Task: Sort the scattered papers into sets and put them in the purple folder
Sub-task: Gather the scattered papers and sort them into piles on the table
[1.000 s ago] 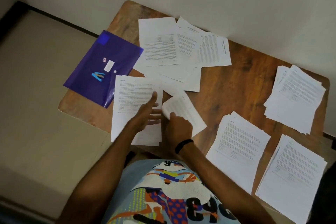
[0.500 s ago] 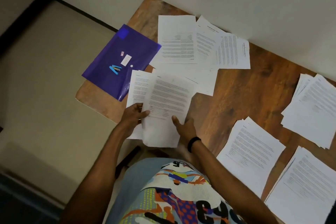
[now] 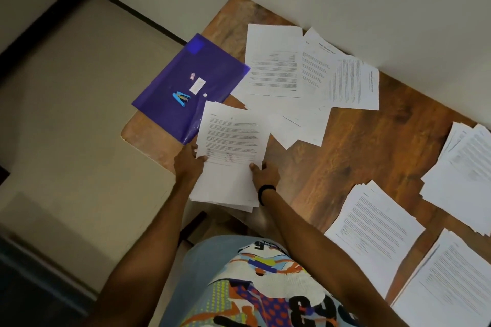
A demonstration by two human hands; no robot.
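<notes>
A small stack of printed papers [image 3: 231,151] lies at the table's near left edge, squared up between my hands. My left hand [image 3: 189,162] grips its left edge and my right hand [image 3: 264,174] holds its right edge, thumb on top. The purple folder [image 3: 186,87] lies flat just beyond it at the left corner, with a blue stapler [image 3: 181,98] and a small white box [image 3: 197,86] on it. Loose scattered sheets [image 3: 300,79] spread behind the stack. Three sorted piles sit to the right: middle [image 3: 374,231], far right [image 3: 462,178], near right [image 3: 449,289].
The wooden table [image 3: 353,146] stands against a white wall. Its left edge drops to a beige floor. Bare wood shows between the scattered sheets and the sorted piles. My patterned shirt fills the bottom centre.
My hands gathered the separate sheets at the near left into one stack and aligned it; the second sheet now lies on top of the first.
</notes>
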